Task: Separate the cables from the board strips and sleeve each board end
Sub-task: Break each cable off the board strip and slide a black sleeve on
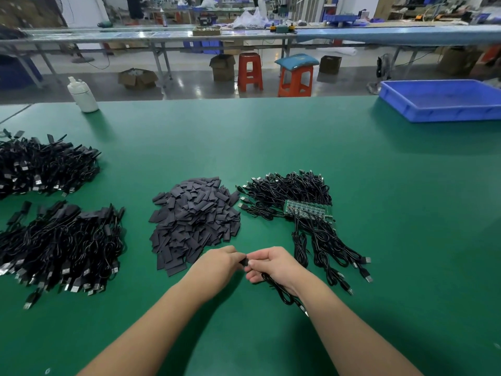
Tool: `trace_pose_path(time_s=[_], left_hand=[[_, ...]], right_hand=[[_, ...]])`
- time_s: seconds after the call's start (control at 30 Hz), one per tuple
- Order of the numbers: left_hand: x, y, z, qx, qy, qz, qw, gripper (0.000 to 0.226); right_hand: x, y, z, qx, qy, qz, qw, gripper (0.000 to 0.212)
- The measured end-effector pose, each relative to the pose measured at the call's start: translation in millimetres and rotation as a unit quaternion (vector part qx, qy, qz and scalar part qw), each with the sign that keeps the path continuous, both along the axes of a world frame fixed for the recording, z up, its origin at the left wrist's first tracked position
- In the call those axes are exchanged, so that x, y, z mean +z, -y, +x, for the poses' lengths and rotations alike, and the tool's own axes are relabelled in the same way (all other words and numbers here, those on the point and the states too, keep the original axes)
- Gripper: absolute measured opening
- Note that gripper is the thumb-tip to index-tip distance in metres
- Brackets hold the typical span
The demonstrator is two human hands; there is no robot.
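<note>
Nearest, the left hand and right hand meet over the green table, fingertips pinched on a small black piece, seemingly a sleeve on a board end. A black cable trails from the right palm. The sleeve pile lies just beyond, beside the board strip.

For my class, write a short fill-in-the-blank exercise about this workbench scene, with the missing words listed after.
1. The pile of flat dark sleeves lies on a table covered in ____.
2. The tray at the far right is ____.
3. A black cable hangs from the ____ hand, while the other hand meets it.
4. The white bottle stands at the table's far ____ side.

Missing words: green; blue; right; left
</note>
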State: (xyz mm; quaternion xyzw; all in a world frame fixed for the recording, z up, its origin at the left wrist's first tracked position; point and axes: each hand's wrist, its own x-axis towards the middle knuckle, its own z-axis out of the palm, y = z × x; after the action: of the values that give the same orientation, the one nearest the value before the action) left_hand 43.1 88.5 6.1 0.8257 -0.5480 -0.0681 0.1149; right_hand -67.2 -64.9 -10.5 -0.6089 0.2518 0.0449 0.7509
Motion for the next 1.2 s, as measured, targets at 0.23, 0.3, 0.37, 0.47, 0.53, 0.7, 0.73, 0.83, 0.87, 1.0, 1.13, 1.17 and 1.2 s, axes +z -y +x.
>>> trace_pose_path(time_s=[0.23,0.3,0.37,0.47,0.53,0.7,0.73,0.83,0.87,1.0,1.13,1.17,1.2], left_hand=[[1.8,-3.7,-4.0,-0.012,-0.007,-0.069,0.998,0.023],[2.6,-4.3,-4.4,-0.018,-0.006,-0.08,0.997,0.022],[3.2,-4.3,-4.8,-0.02,-0.005,-0.076,0.997,0.024],[3.3,-2.9,-4.5,-0.017,-0.006,-0.059,0.998,0.026],[2.7,-1.2,-5.5,-0.018,0.004,-0.03,0.999,0.027],[-2.3,2.6,-10.8,-0.023,0.042,0.033,0.998,0.035],[-3.3,3.3,-11.7,-0.022,0.046,0.04,0.998,0.037],[-4.3,3.0,-13.3,-0.014,0.05,0.055,0.997,0.04],[-4.3,2.7,-13.1,-0.011,0.051,0.058,0.997,0.041],[-1.0,2.8,-10.1,0.007,0.051,0.051,0.997,0.037],[1.6,-1.4,-5.1,0.031,0.041,0.035,0.998,0.031],[1.8,-2.6,-4.7,0.03,0.043,0.031,0.998,0.03],[1.9,-3.4,-4.8,0.029,0.046,0.028,0.998,0.03]], right_hand=[[-1.0,1.5,-0.5,0.0,0.006,0.014,1.0,0.024],[-0.6,1.8,-0.9,0.004,0.004,0.016,1.0,0.019],[-0.2,1.9,-0.8,0.007,0.002,0.014,1.0,0.017],[1.0,1.6,-0.9,0.013,0.003,0.008,1.0,0.015],[1.3,0.9,-1.0,0.015,0.006,0.005,1.0,0.016],[0.5,-2.4,-1.1,0.032,0.001,-0.013,0.999,0.024],[0.3,-2.3,-1.0,0.036,0.0,-0.018,0.999,0.026],[-1.0,-2.7,-0.5,0.04,-0.002,-0.029,0.999,0.029],[-0.8,-3.2,-0.6,0.043,-0.001,-0.031,0.999,0.029],[1.6,-6.2,-1.5,0.03,0.02,-0.011,0.999,0.025],[3.5,-5.9,-3.6,-0.017,0.023,0.032,0.999,0.024],[4.2,-6.1,-4.0,-0.021,0.022,0.033,0.999,0.024],[5.3,-6.3,-4.7,-0.021,0.022,0.032,0.999,0.024]])
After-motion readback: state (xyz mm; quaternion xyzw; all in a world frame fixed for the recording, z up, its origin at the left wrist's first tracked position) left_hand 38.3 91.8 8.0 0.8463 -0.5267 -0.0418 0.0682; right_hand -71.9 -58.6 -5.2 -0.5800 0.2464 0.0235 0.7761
